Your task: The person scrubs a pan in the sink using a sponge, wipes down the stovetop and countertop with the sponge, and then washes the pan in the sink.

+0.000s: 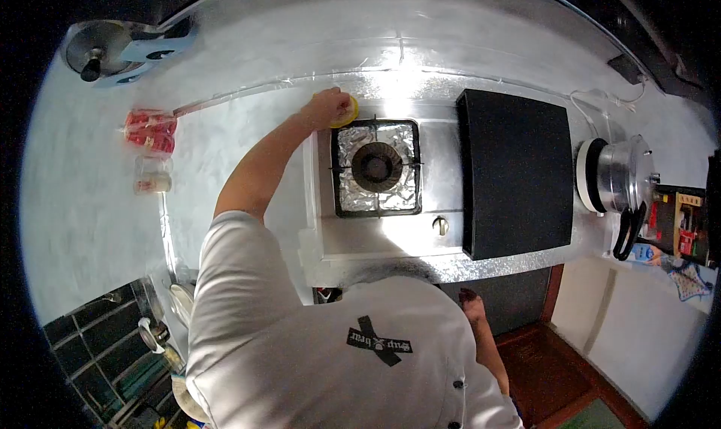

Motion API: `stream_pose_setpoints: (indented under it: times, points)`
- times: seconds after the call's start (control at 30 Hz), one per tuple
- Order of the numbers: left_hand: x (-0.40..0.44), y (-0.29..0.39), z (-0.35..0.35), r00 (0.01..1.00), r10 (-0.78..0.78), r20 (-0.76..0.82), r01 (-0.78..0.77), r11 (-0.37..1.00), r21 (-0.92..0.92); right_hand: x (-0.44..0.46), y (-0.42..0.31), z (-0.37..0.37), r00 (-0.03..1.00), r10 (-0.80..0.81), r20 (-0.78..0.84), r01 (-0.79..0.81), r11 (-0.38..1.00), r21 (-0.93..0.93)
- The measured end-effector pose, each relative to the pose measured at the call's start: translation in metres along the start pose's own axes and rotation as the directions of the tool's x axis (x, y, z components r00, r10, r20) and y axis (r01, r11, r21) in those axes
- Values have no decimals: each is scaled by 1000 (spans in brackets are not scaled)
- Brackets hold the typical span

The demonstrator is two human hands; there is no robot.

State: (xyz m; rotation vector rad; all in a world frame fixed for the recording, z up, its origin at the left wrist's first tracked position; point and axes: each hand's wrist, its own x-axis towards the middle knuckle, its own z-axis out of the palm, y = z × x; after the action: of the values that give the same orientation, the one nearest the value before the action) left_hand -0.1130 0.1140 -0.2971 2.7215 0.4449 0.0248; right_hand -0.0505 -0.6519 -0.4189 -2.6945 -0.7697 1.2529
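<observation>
the left hand (330, 108) has its fingers closed over a rounded yellow piece (352, 113), just beside the back left corner of the square black grate (335, 170) on the shiny metal stove top (441, 166). crinkled foil (357, 139) surrounds the round, ribbed dark burner (376, 167). a flat, matte black rectangular cover (518, 174) lies to the right of the grate. the right hand (472, 307) hangs low beside the white shirt (300, 354); it is dark there, so i cannot tell whether it grips anything.
</observation>
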Motion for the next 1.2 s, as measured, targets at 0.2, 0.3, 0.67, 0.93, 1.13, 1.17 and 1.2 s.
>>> stream_pose_setpoints:
  times: [0.2, 0.3, 0.67, 0.93, 1.13, 1.17, 1.2]
  points:
    - [30, 21, 0, 978, 111, 175, -123, 991, 60, 22, 6, -14, 969, -239, 62, 245, 962, -121]
    - [68, 42, 4, 956, -8, 293, -3, 999, 35, 22, -6, -31, 975, -206, 78, 219, 878, -425]
    - [95, 100, 15, 970, -7, 242, 5, 1000, 10, 7, -41, -50, 994, 6, 106, -4, 1000, -24]
    - [70, 25, 19, 963, -38, 267, 16, 996, 83, 1, -69, -69, 997, -12, 70, 10, 1000, 18]
    - [81, 57, 13, 962, -10, 272, -21, 993, 113, 14, -45, -44, 989, -136, 65, 135, 991, 20]
    - [89, 71, 15, 961, -57, 271, 34, 995, 92, 16, -35, -37, 984, -178, 25, 175, 981, 78]
    - [95, 83, 18, 957, -105, 271, 89, 994, 70, 16, -30, -33, 976, -219, -15, 219, 967, 133]
